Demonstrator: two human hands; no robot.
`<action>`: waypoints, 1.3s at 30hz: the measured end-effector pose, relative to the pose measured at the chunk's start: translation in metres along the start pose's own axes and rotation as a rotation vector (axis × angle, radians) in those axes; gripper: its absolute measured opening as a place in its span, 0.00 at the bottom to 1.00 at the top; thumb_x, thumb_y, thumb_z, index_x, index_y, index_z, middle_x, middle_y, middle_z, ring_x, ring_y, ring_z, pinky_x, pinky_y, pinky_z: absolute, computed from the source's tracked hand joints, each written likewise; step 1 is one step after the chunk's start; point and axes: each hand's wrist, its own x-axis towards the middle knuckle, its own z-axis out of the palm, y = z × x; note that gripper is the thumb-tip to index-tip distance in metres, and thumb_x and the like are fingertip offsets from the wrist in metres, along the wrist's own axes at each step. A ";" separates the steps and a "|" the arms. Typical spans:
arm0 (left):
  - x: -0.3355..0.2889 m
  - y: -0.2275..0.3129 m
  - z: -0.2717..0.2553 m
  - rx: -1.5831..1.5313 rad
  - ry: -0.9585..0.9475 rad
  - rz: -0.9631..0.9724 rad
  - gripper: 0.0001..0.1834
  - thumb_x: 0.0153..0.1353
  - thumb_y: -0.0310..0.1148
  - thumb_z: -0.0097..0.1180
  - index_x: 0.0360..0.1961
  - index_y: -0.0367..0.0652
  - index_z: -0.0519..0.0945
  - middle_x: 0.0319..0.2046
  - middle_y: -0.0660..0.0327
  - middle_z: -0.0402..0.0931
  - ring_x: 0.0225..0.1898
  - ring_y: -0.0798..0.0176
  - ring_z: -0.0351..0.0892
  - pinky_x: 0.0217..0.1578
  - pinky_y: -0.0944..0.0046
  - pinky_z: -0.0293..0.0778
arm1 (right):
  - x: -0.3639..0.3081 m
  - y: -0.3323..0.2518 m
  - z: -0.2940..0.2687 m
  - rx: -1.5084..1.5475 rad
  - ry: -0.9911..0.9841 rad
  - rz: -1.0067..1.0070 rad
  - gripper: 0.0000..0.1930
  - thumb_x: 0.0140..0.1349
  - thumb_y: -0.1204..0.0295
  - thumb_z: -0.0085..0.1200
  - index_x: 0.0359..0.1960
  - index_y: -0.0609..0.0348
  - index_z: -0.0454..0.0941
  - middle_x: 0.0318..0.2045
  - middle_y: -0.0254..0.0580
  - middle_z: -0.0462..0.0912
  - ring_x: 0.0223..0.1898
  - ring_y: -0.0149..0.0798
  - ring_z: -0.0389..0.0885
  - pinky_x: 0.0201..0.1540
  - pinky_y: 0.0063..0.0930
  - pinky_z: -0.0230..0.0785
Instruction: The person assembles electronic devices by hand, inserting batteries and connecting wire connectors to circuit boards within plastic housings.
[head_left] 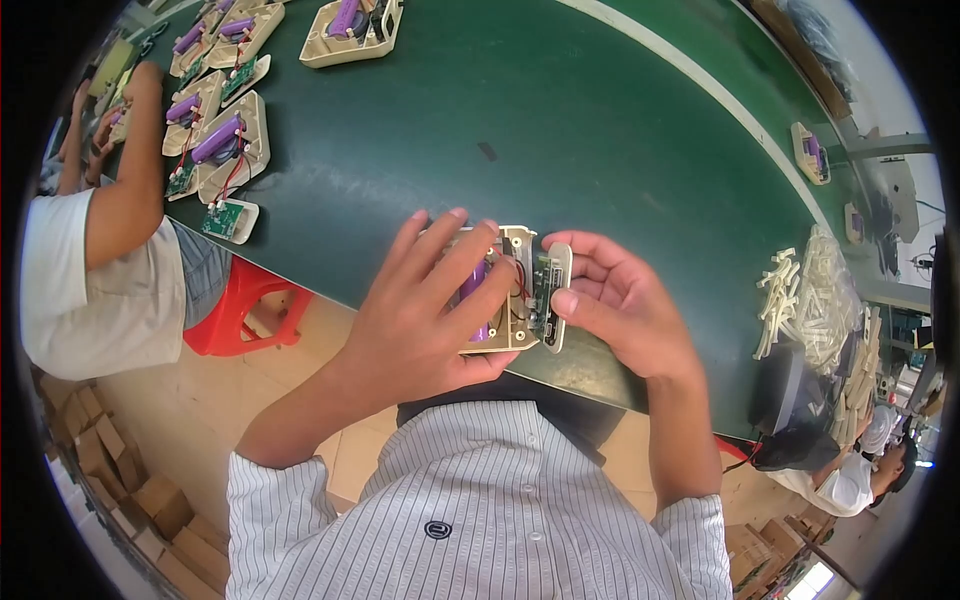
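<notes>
Our left grip (425, 305) clasps one housing (512, 330), our right grip (635, 318) pinches one circuit-board panel (545, 292), long axis pointing away from us!

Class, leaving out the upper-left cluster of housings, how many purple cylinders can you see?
4: one purple cylinder, partly hidden by the left hand, in the beige housing; one in the lone housing at top; one and another, tiny in view, at far right. More may be hidden.

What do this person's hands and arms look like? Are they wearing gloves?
No gloves! The left hand and right hand are bare, with no watch or bracelet showing. The forearms are bare too. The left sleeve and right sleeve are short and loose, in whitish cloth with thin dark stripes.
</notes>
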 end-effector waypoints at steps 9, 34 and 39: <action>0.006 0.018 0.018 0.014 0.021 0.054 0.34 0.44 0.47 0.75 0.51 0.38 0.81 0.60 0.46 0.72 0.64 0.36 0.71 0.64 0.31 0.65 | -0.019 -0.001 -0.015 0.029 0.021 -0.036 0.27 0.64 0.79 0.64 0.64 0.64 0.71 0.51 0.40 0.81 0.50 0.31 0.82 0.54 0.28 0.77; 0.005 0.011 0.023 -0.108 0.120 0.028 0.34 0.37 0.44 0.78 0.47 0.37 0.83 0.59 0.48 0.72 0.56 0.38 0.74 0.51 0.37 0.73 | -0.010 0.000 -0.007 -0.028 0.069 -0.054 0.25 0.66 0.80 0.63 0.63 0.69 0.71 0.53 0.43 0.79 0.50 0.31 0.81 0.53 0.28 0.78; 0.005 0.009 0.023 -0.100 0.151 0.027 0.34 0.36 0.43 0.77 0.46 0.37 0.83 0.58 0.48 0.72 0.55 0.39 0.75 0.50 0.38 0.74 | -0.011 -0.001 0.001 -0.064 0.092 -0.063 0.25 0.65 0.80 0.63 0.63 0.70 0.71 0.52 0.42 0.80 0.50 0.32 0.81 0.52 0.28 0.78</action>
